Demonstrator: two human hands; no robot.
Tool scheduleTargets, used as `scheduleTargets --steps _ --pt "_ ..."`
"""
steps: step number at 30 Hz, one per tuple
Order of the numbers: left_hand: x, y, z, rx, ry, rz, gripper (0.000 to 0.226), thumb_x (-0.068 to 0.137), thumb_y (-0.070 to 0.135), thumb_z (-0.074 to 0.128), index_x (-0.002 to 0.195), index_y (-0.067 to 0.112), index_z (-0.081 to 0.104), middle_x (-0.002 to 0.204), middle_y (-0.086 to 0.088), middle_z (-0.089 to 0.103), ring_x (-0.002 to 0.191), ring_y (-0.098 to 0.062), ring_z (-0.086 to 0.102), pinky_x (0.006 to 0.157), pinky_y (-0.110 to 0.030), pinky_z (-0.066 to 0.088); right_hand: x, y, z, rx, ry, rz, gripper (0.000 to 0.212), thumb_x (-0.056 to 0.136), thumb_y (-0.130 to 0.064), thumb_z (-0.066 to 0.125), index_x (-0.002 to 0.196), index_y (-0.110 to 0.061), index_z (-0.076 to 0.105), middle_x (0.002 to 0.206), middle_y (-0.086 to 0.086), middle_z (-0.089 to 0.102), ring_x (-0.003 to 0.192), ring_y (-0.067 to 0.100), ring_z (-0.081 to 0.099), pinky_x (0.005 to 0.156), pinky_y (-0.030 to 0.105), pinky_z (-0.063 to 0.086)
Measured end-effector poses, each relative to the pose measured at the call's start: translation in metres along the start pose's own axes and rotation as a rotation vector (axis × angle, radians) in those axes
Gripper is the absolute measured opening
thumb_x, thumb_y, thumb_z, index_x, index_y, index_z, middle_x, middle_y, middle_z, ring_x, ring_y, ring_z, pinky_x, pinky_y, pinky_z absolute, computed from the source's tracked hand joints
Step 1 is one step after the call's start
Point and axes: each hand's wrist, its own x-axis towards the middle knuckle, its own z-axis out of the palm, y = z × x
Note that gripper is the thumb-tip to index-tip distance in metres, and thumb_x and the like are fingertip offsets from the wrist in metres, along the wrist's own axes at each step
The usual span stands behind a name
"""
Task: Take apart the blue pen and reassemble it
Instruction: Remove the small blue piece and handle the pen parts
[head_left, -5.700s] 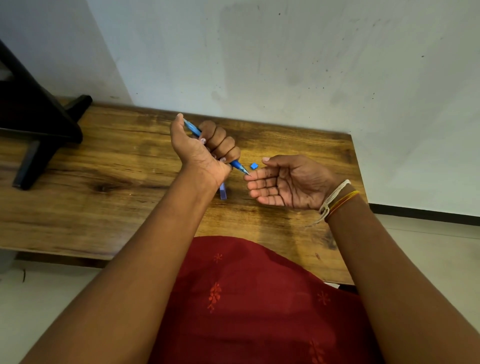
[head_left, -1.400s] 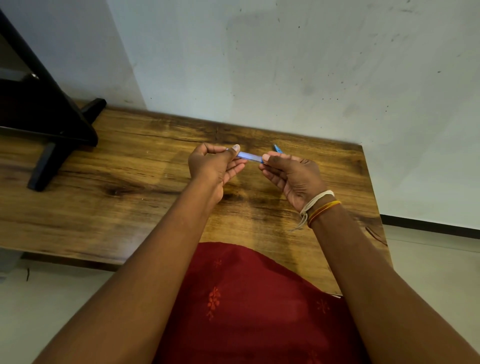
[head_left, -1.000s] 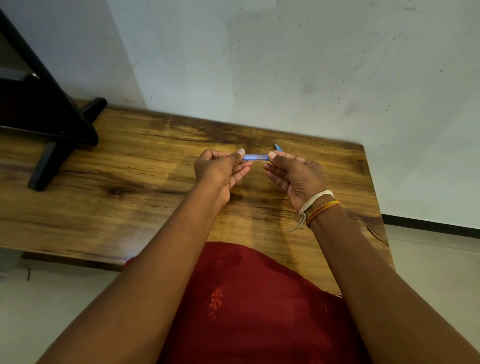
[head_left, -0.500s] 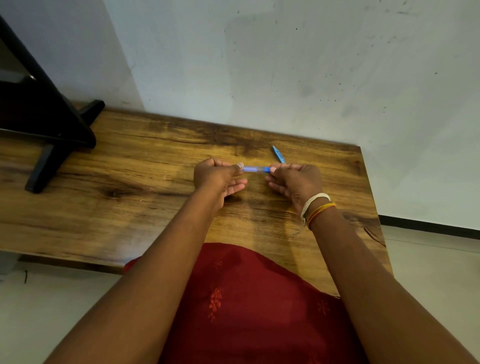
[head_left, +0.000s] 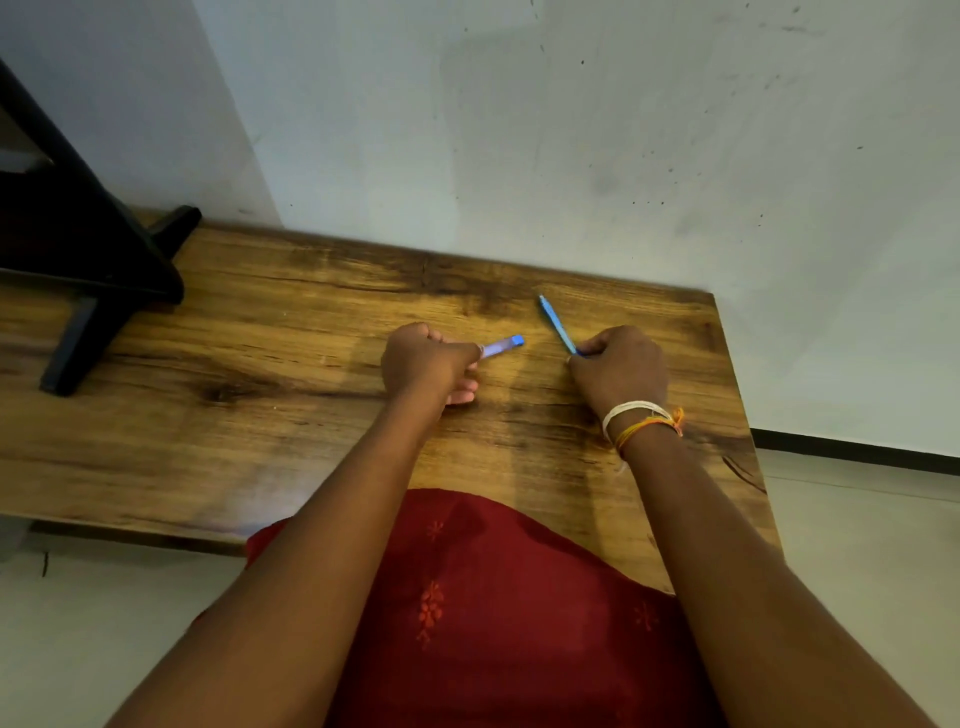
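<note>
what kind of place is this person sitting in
Probably a plain room at home or in a small office, at a desk pushed into a corner. A wooden table meets a bare, scuffed pale wall, a black stand rests on the table's left end, and light floor shows beyond.
</note>
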Motion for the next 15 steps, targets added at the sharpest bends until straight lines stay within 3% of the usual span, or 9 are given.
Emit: scheduleTargets --steps 3,5,8,11,15 --pt "0.0 -0.002 0.006 0.289 0.008 0.153 0.01 0.076 0.019 0.076 0.077 0.014 0.067 0.066 0.0 0.071 0.047 -0.014 0.063 0.047 -0.028 0.057 0.001 0.0 -0.003 0.038 -0.016 0.048 0.018 0.076 -0.021 0.067 0.091 -0.013 0.073 0.088 0.007 0.072 0.085 0.023 0.066 0.065 0.024 0.042" --pt "-0.002 -0.005 0.011 0.419 0.027 0.237 0.013 0.073 0.026 0.077 0.066 0.018 0.07 0.064 0.002 0.07 0.055 -0.015 0.066 0.055 -0.033 0.06 0.0 -0.001 -0.003 0.069 -0.034 0.062 0.017 0.074 -0.02 0.066 0.087 -0.013 0.073 0.083 0.007 0.072 0.081 0.024 0.066 0.064 0.025 0.046" --pt "-0.004 -0.007 0.018 0.45 0.072 0.271 0.023 0.068 0.033 0.081 0.058 0.018 0.066 0.062 0.002 0.068 0.062 -0.019 0.068 0.06 -0.037 0.06 -0.001 -0.002 -0.001 0.083 -0.058 0.049 0.015 0.072 -0.019 0.065 0.082 -0.012 0.073 0.077 0.008 0.072 0.076 0.025 0.068 0.064 0.026 0.05" --pt "-0.006 -0.011 0.023 0.439 0.099 0.255 0.033 0.065 0.038 0.082 0.05 0.019 0.06 0.055 0.006 0.064 0.059 -0.017 0.065 0.06 -0.032 0.058 -0.005 -0.001 0.004 0.058 -0.07 0.037 0.016 0.07 -0.018 0.067 0.083 -0.011 0.072 0.077 0.008 0.072 0.076 0.023 0.068 0.062 0.024 0.047" --pt "-0.005 -0.017 0.026 0.488 0.14 0.301 0.031 0.066 0.042 0.082 0.055 0.019 0.063 0.062 0.005 0.067 0.063 -0.014 0.065 0.056 -0.026 0.049 -0.004 -0.003 0.01 0.097 -0.117 0.063 0.015 0.068 -0.021 0.07 0.079 -0.009 0.071 0.076 0.006 0.071 0.075 0.023 0.065 0.059 0.024 0.044"
